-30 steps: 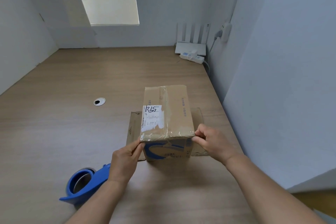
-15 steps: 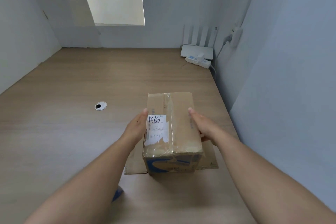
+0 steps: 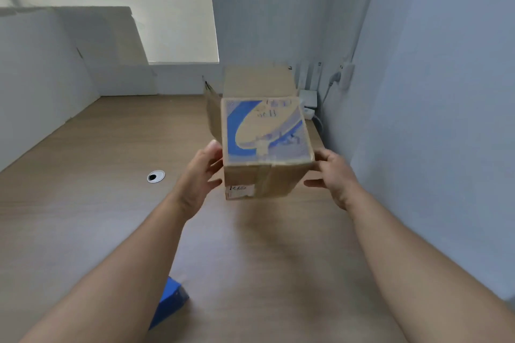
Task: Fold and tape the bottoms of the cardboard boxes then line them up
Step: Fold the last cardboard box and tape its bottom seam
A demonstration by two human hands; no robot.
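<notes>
A cardboard box (image 3: 266, 145) is lifted above the wooden table (image 3: 92, 164) and tipped, so its blue printed side faces me. Its taped bottom with a white label (image 3: 239, 189) points down towards me. The open top flaps (image 3: 257, 81) stick out on the far side. My left hand (image 3: 202, 175) holds the box's left edge between thumb and fingers. My right hand (image 3: 333, 175) holds the right edge the same way. A blue tape dispenser (image 3: 170, 303) lies on the table near me, partly hidden by my left forearm.
A round cable hole (image 3: 156, 176) sits in the table to the left. White devices and a power strip (image 3: 308, 103) stand in the back right corner, with a wall plug (image 3: 345, 78) above. White walls close in on the right, back and left.
The box was standing on the table with its taped bottom up. Both hands slid along its sides, then lifted it and tipped it so the blue side faces me and the flaps point away.
</notes>
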